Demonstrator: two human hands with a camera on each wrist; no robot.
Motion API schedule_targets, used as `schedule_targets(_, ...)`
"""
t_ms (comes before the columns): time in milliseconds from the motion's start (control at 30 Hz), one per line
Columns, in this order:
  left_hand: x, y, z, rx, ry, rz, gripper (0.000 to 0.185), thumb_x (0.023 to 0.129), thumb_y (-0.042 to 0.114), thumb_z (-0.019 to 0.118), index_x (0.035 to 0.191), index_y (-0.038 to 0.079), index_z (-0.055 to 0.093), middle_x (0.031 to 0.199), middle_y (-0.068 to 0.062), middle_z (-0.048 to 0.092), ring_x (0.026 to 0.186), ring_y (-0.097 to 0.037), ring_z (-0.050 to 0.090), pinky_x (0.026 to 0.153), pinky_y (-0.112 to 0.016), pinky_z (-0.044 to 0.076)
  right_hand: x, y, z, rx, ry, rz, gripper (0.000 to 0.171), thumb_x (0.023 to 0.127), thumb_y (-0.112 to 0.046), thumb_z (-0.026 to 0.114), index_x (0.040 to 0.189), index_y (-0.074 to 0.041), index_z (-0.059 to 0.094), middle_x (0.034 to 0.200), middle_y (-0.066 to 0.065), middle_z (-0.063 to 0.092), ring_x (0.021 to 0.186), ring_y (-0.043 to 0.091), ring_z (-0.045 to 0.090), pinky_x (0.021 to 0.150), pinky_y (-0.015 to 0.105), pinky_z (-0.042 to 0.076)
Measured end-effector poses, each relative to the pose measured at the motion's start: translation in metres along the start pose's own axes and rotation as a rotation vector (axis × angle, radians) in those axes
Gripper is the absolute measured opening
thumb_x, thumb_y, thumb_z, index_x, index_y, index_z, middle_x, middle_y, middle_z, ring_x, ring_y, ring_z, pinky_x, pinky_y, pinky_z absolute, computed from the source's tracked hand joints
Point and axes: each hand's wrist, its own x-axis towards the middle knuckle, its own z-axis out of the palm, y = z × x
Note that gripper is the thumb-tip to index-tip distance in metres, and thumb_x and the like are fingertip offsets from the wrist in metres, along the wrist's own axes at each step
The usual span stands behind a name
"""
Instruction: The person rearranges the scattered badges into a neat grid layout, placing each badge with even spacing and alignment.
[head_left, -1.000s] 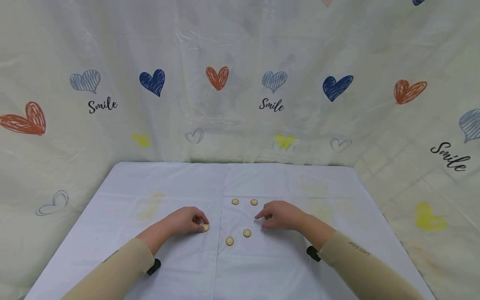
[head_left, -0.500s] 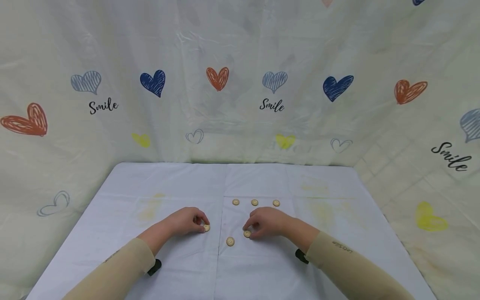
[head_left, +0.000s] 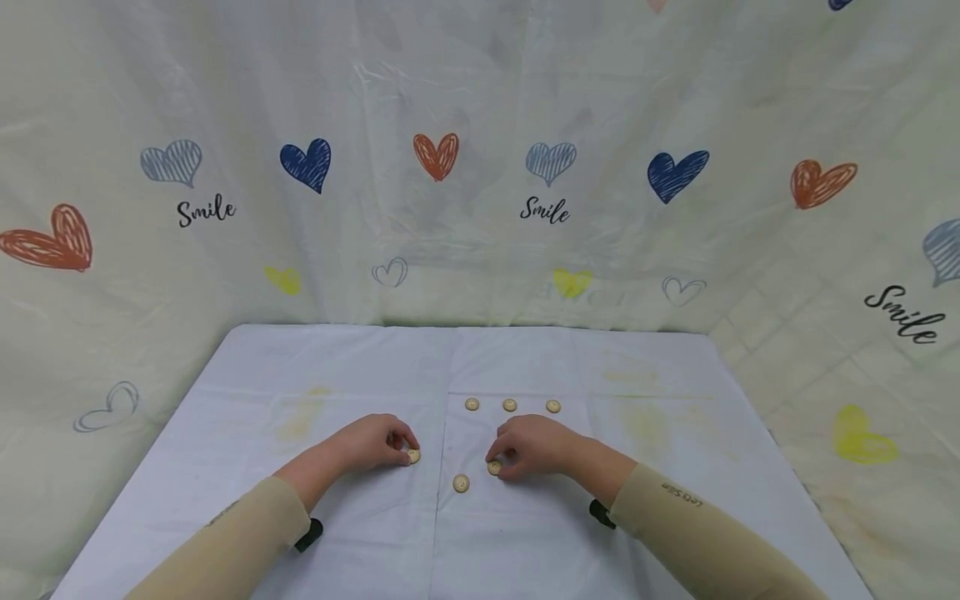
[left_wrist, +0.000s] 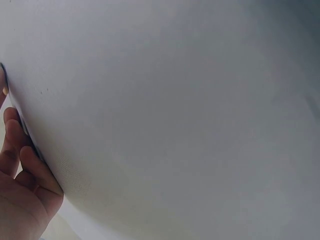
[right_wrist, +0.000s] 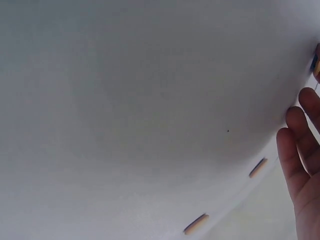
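White cloth [head_left: 360, 554] fills the lower part of the frame, and we read across it from the left. From the lower left comes a tan sleeve [head_left: 225, 542] ending at the left hand [head_left: 372, 442], left of centre. We see its thumb and fingertips pinch the left-hand disc [head_left: 414, 457], pale and wooden-looking; this grip matches that of a second ago.

Next, below centre, the lower disc [head_left: 461, 483] lies flat on the cloth, untouched. Above it, near the middle of the frame, the first row disc [head_left: 472, 404] begins a short upper row.

Just right of centre we find the change. Compared with a second ago, the right hand [head_left: 534, 446] has come lower and farther left; then apart from the discs, it now holds the right-hand disc [head_left: 494, 469] between narrowed thumb and forefinger. We cannot tell whether either pinched disc is off the cloth.

Beyond, the middle row disc [head_left: 510, 405] and the last row disc [head_left: 553, 406] complete the row, the last one now plainly in sight with the hand out of its way. For the work, we judge this puts one disc in each hand, while four lie unheld. Another sleeve [head_left: 712, 533] runs toward the lower right.
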Motion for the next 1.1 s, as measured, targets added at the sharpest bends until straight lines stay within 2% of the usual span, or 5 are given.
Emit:
schedule_targets(267, 0.001, -0.002, 0.002, -0.001, 0.001, 0.001, 0.012, 0.086, 0.022, 0.079, 0.091, 0.032, 0.073, 0.081, 0.007, 0.057, 0.077, -0.012, 0.052, 0.072, -0.034, 0.043, -0.007, -0.002, -0.013, 0.002, 0.022, 0.067, 0.021, 0.087, -0.029, 0.075, 0.107, -0.026, 0.078, 0.079, -0.015, 0.055, 0.072, 0.002, 0.049, 0.068, 0.022, 0.043)
schedule_targets(567, 0.001, -0.002, 0.002, 0.008, 0.006, 0.003, 0.012, 0.085, 0.022, 0.079, 0.091, 0.031, 0.073, 0.081, 0.007, 0.057, 0.077, -0.012, 0.052, 0.072, -0.034, 0.043, -0.017, 0.008, -0.02, -0.003, 0.039, 0.105, 0.021, 0.086, -0.03, 0.075, 0.107, -0.028, 0.078, 0.08, -0.015, 0.054, 0.073, 0.003, 0.049, 0.07, 0.024, 0.044)
schedule_targets(800, 0.0, -0.003, 0.004, -0.015, 0.003, 0.014, 0.011, 0.086, 0.022, 0.079, 0.092, 0.029, 0.074, 0.079, 0.006, 0.058, 0.075, -0.013, 0.052, 0.071, -0.033, 0.043, -0.033, 0.031, -0.017, -0.025, 0.048, 0.163, 0.02, 0.087, -0.031, 0.073, 0.107, -0.029, 0.077, 0.079, -0.015, 0.054, 0.073, 0.003, 0.048, 0.07, 0.026, 0.044)
schedule_targets(1100, 0.002, -0.005, 0.004, 0.0, 0.013, 0.027, 0.011, 0.086, 0.023, 0.079, 0.092, 0.03, 0.074, 0.08, 0.006, 0.057, 0.076, -0.013, 0.052, 0.071, -0.034, 0.043, -0.07, 0.057, -0.028, -0.026, 0.118, 0.286, 0.019, 0.088, -0.03, 0.075, 0.106, -0.026, 0.077, 0.08, -0.015, 0.054, 0.074, 0.006, 0.049, 0.069, 0.029, 0.045)
